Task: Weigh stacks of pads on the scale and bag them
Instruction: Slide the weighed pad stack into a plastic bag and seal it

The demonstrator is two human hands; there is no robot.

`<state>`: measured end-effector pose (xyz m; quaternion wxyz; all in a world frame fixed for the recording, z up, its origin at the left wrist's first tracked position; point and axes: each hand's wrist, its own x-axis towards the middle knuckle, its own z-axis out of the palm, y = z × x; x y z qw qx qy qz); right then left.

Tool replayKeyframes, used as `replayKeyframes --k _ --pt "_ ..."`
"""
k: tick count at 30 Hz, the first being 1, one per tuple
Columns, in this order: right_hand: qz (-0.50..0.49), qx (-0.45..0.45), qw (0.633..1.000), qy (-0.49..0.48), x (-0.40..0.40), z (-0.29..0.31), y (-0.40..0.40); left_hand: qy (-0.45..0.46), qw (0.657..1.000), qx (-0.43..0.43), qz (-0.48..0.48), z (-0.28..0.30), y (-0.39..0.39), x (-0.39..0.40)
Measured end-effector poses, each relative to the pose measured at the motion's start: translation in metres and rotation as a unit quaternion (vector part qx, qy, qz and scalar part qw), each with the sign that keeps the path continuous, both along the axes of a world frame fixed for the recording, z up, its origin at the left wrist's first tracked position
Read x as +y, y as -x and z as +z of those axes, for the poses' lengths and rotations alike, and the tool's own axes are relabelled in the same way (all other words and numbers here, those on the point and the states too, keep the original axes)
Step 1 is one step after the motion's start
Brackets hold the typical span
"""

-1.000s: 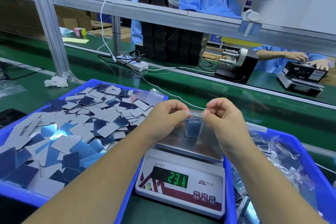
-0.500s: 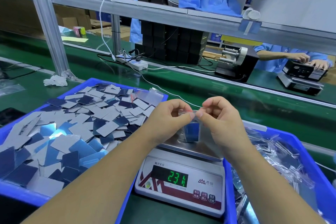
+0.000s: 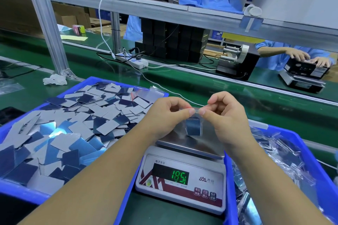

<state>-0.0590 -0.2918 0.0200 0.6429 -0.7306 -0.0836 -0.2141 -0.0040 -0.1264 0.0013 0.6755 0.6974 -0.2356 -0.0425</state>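
Note:
A small clear zip bag (image 3: 194, 123) with a stack of blue pads inside hangs over the steel pan of the white scale (image 3: 182, 179). My left hand (image 3: 168, 113) pinches the bag's top edge from the left. My right hand (image 3: 224, 113) pinches the same edge from the right, fingertips almost meeting. The bag's bottom touches or nearly touches the pan. The green display reads about 185. Left of the scale, a blue bin (image 3: 16, 191) is heaped with loose grey and blue pads. On the right, another blue bin (image 3: 309, 153) holds filled clear bags.
Empty clear bags (image 3: 152, 94) lie at the left bin's far corner. Beyond runs a green conveyor belt with a power strip (image 3: 134, 60), cables and a label dispenser (image 3: 236, 60). Another person works at a second scale (image 3: 303, 76) far right. An aluminium post (image 3: 47, 23) stands at left.
The bag has risen a little and my fingertips have moved closer together along its top edge. The scale reading fell from about 231 to about 185.

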Motion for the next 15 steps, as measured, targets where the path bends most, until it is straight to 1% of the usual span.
replayKeyframes --k 2,9,12,15 --pt "-0.002 0.003 1.000 -0.002 -0.0019 0.0013 0.0007 0.008 1.000 0.015 -0.003 0.0015 0.0000 0.0025" --pt "-0.001 0.013 1.000 0.009 -0.0025 0.0013 0.0014 -0.011 1.000 0.003 -0.005 0.0019 -0.0001 0.0032" --pt "-0.012 0.028 1.000 0.002 -0.0025 0.0000 0.0006 -0.013 1.000 0.007 0.012 0.0023 0.0001 0.0045" --pt "-0.035 0.042 0.998 -0.012 -0.0029 -0.0027 -0.0008 0.003 0.999 0.039 0.017 0.0033 0.0029 0.0036"
